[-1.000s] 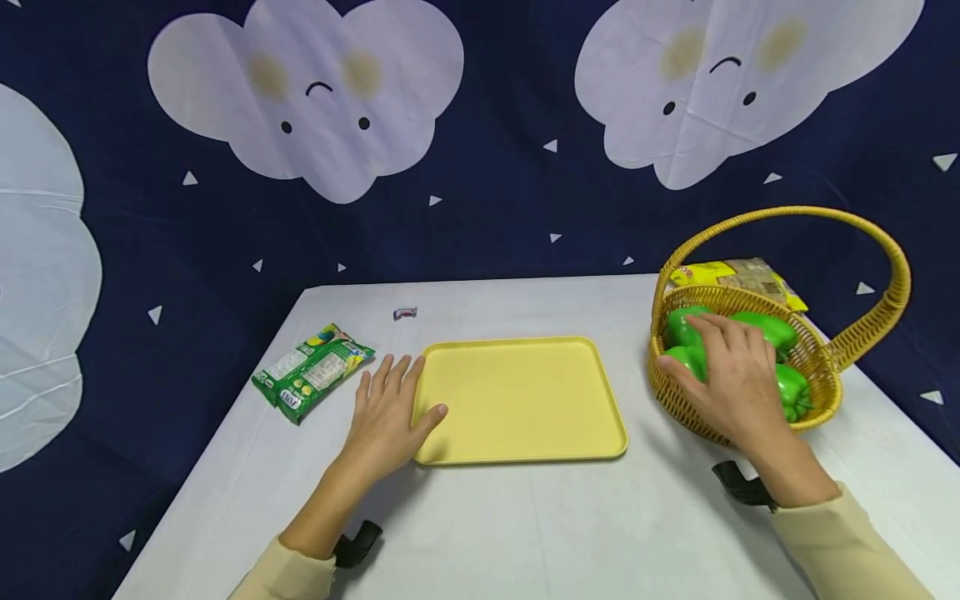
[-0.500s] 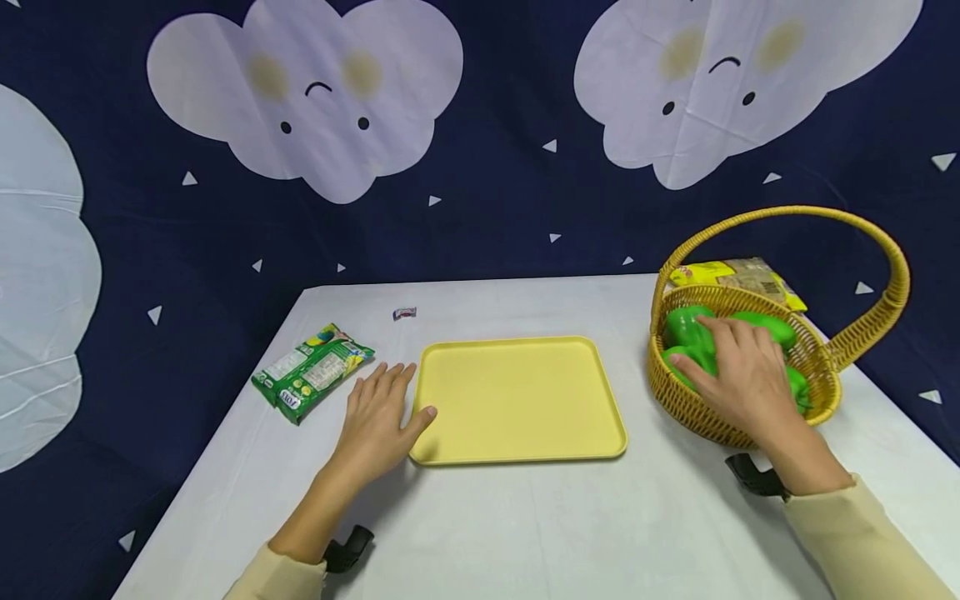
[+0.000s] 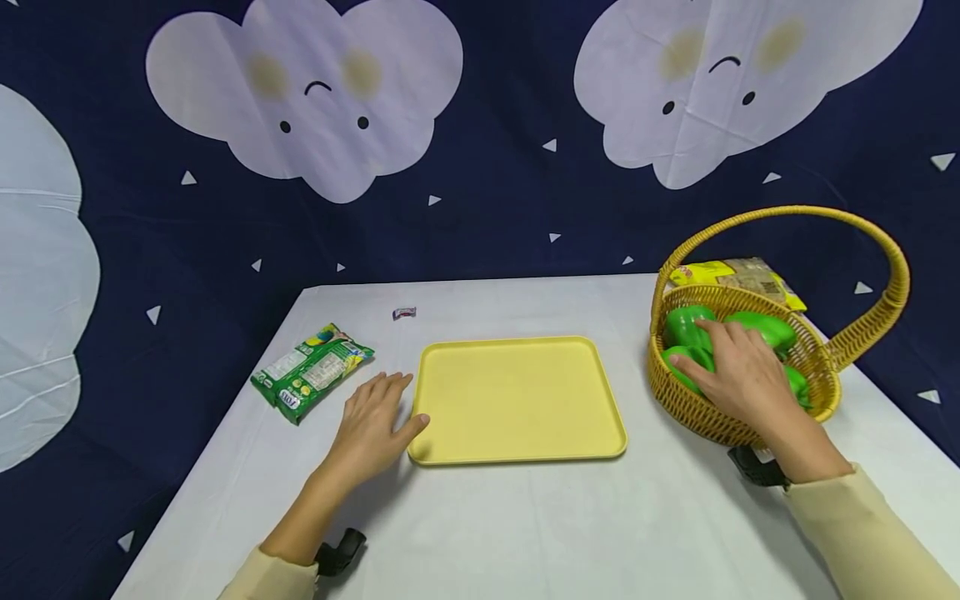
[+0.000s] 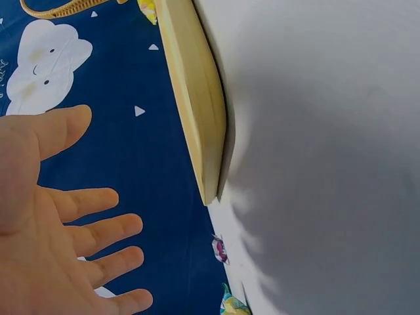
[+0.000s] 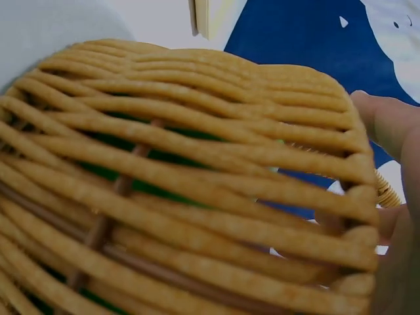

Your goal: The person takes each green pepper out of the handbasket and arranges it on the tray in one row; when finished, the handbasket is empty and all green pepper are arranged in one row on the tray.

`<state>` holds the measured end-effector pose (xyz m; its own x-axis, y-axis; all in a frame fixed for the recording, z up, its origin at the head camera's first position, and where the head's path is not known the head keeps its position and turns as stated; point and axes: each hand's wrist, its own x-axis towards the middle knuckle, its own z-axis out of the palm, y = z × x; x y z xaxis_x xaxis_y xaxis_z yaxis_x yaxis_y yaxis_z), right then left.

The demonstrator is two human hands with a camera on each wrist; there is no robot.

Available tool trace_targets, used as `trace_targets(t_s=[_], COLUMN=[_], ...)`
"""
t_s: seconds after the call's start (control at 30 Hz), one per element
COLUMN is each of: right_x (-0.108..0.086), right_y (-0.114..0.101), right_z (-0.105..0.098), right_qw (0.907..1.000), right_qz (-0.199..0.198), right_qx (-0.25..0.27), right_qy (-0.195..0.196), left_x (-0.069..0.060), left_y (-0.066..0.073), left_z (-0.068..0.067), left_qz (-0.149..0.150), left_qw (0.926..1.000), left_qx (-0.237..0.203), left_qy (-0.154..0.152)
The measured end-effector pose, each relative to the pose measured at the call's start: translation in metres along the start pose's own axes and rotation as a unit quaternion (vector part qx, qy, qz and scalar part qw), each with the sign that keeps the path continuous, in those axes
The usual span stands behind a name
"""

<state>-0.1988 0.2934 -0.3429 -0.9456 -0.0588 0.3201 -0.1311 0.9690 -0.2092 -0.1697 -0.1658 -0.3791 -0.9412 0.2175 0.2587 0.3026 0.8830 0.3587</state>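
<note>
My left hand [image 3: 370, 427] hovers by the left edge of a yellow tray [image 3: 517, 400], fingers spread and nothing held. The left wrist view shows that hand's bare palm [image 4: 33, 256] apart from the tray. On the right, my right hand [image 3: 738, 372] reaches over a wicker basket [image 3: 686, 417], its thumb and fingers apart above green bell peppers [image 3: 688, 323]. Whether its fingertips touch a pepper is hidden. In the right wrist view the woven basket wall [image 5: 184, 170] covers most of the view, with the thumb [image 5: 387, 121] beyond its rim.
A green snack packet [image 3: 311, 373] lies left of the tray. A small wrapped candy [image 3: 403, 313] sits near the back edge. Behind the basket is a yellow packet [image 3: 705, 272]. The tall basket handle [image 3: 787, 212] arches above the peppers. A dark blue cloth [image 3: 510, 225] hangs behind the white table.
My left hand has drawn back slightly, left and toward me, away from the tray. My right hand has shifted a little to the right over the peppers. The tray and basket stay put.
</note>
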Motion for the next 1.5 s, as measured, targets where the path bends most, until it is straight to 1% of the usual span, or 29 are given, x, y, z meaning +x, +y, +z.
trace_targets(t_s=[0.2,0.33,0.53,0.73,0.97,1.17,1.37,1.5], right_x=[0.003,0.005,0.007,0.009,0.011,0.012,0.014,0.016], right_y=[0.002,0.003,0.006,0.009,0.012,0.013,0.015,0.017], right_z=[0.001,0.002,0.004,0.007,0.008,0.009,0.009,0.009], right_qw=[0.9992,0.9986,0.9975,0.9967,0.9964,0.9951,0.9925,0.9915], right_qz=[0.013,0.018,0.023,0.024,0.023,0.026,0.031,0.023], right_qx=[-0.002,-0.003,-0.012,-0.014,-0.019,-0.018,-0.021,-0.013], right_qy=[-0.038,-0.05,-0.066,-0.076,-0.079,-0.094,-0.117,-0.127], left_x=[-0.001,0.0,0.001,0.003,0.005,0.006,0.007,0.007], left_y=[-0.006,-0.009,-0.014,-0.021,-0.027,-0.032,-0.039,-0.041], left_z=[-0.001,-0.002,-0.002,-0.001,0.001,0.0,0.002,0.002], left_qz=[0.004,0.003,0.007,0.002,-0.009,-0.008,0.002,0.01], left_qw=[0.9999,0.9995,0.998,0.9954,0.9893,0.9819,0.9769,0.9745], left_qx=[0.003,0.001,-0.014,-0.026,-0.057,-0.09,-0.091,-0.092], left_qy=[-0.017,-0.032,-0.061,-0.092,-0.134,-0.167,-0.193,-0.205])
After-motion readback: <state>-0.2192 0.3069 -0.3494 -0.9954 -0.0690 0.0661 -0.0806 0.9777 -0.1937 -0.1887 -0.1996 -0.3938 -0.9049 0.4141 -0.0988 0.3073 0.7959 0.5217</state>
